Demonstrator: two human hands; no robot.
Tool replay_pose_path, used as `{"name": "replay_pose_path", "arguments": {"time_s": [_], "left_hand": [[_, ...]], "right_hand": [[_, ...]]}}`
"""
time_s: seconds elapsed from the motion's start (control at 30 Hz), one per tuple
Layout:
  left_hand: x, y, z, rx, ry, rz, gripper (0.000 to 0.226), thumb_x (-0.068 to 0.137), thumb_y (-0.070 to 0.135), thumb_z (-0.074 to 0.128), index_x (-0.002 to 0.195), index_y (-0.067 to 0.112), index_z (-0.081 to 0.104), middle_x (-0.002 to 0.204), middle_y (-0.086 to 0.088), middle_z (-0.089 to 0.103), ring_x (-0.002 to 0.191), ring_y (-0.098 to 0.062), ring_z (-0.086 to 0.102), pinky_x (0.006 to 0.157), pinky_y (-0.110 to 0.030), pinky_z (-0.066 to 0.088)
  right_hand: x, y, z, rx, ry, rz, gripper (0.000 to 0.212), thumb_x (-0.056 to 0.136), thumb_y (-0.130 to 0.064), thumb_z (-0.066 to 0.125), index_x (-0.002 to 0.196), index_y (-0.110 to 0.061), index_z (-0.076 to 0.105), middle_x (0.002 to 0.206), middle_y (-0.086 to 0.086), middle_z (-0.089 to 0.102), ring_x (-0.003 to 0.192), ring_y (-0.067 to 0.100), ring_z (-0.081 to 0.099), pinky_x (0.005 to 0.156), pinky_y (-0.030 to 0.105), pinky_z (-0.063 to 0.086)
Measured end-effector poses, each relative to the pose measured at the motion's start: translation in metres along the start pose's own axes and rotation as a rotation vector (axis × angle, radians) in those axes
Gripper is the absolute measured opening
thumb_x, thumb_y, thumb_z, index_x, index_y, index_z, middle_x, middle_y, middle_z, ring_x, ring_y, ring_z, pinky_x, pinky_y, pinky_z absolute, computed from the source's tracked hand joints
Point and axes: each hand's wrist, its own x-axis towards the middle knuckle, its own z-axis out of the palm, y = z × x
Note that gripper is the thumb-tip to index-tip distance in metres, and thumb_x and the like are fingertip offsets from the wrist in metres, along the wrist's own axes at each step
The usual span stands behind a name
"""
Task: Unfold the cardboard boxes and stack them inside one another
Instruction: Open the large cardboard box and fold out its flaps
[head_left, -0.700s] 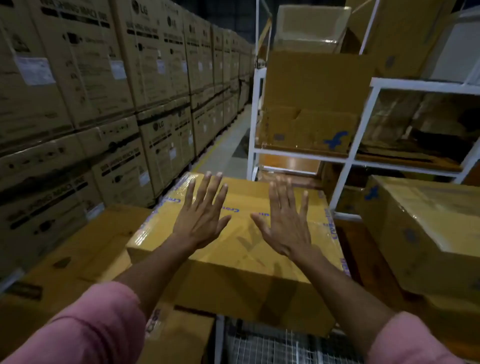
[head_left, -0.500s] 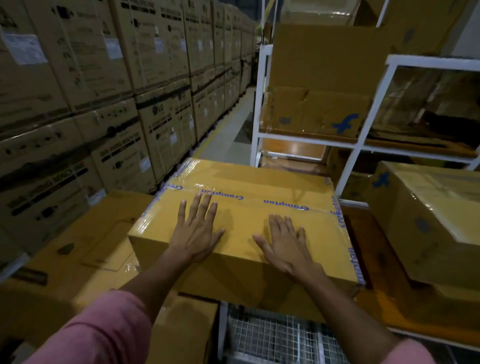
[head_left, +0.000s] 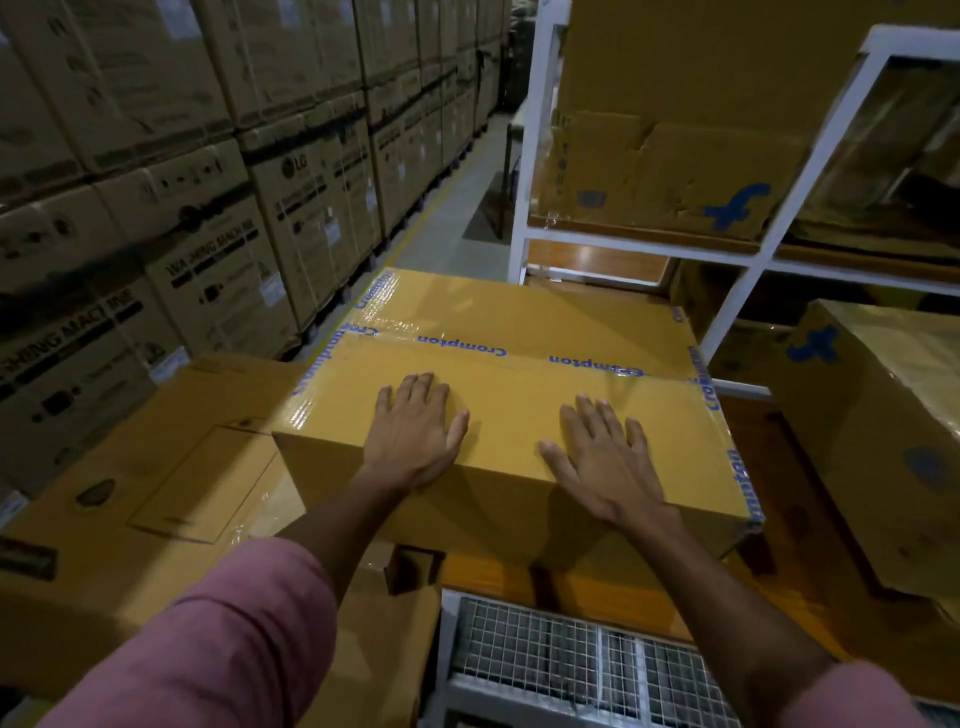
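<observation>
Under my palms the taped yellow box (head_left: 519, 415) sits on a wooden platform (head_left: 810, 545) with a wire-mesh section (head_left: 561, 660) at its near edge. A second cardboard box (head_left: 883, 447) rests on the platform's right side.

Single head view: looks forward and down, close over taped box (head_left: 519, 431), aisle floor (head_left: 447, 218) running ahead, left of centre.

Blue "Crompton" runs along the tape (head_left: 530, 356) sealing the yellow box (head_left: 524, 431), while the stacked brown cartons (head_left: 208, 270) read "LG" and "WASHING MACHINE".
</observation>
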Motion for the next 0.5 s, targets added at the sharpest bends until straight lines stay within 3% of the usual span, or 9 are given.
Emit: {"name": "replay_pose_path", "arguments": {"time_s": [0.23,0.37,0.43,0.5], "left_hand": [[0.037,0.0,0.01,-0.004,-0.001,0.007,0.069,0.099,0.056,0.02,0.153,0.015,0.037,0.165,-0.012,0.028,0.154,-0.028,0.02,0.125,-0.056,0.013],[0.055,-0.007,0.002,0.059,0.057,0.071,0.06,0.095,0.059,0.029,0.133,0.019,0.051,0.14,-0.012,0.049,0.129,-0.029,0.044,0.109,-0.053,0.036],[0.064,-0.014,-0.001,0.048,0.045,0.107,0.059,0.096,0.06,0.03,0.13,0.018,0.051,0.141,-0.013,0.047,0.127,-0.029,0.044,0.107,-0.05,0.038],[0.061,-0.019,0.003,-0.011,0.031,0.091,0.065,0.097,0.062,0.029,0.141,0.016,0.044,0.163,-0.014,0.025,0.145,-0.03,0.031,0.117,-0.05,0.028]], "right_hand": [[0.042,0.016,0.0,0.021,0.008,-0.004,0.079,0.097,-0.074,0.014,0.16,-0.028,0.024,0.171,0.001,0.011,0.158,0.023,0.004,0.124,0.054,0.006],[0.06,0.026,-0.008,0.048,0.096,-0.009,0.061,0.098,-0.07,0.025,0.139,-0.031,0.046,0.152,0.003,0.037,0.142,0.024,0.032,0.116,0.053,0.022],[0.062,0.027,-0.006,0.059,0.089,0.006,0.069,0.097,-0.072,0.021,0.147,-0.029,0.039,0.158,0.006,0.03,0.148,0.026,0.028,0.12,0.055,0.016],[0.058,0.025,0.0,0.036,0.064,0.037,0.081,0.094,-0.074,0.013,0.159,-0.027,0.023,0.17,0.006,0.014,0.157,0.025,0.009,0.125,0.056,0.005]]}}
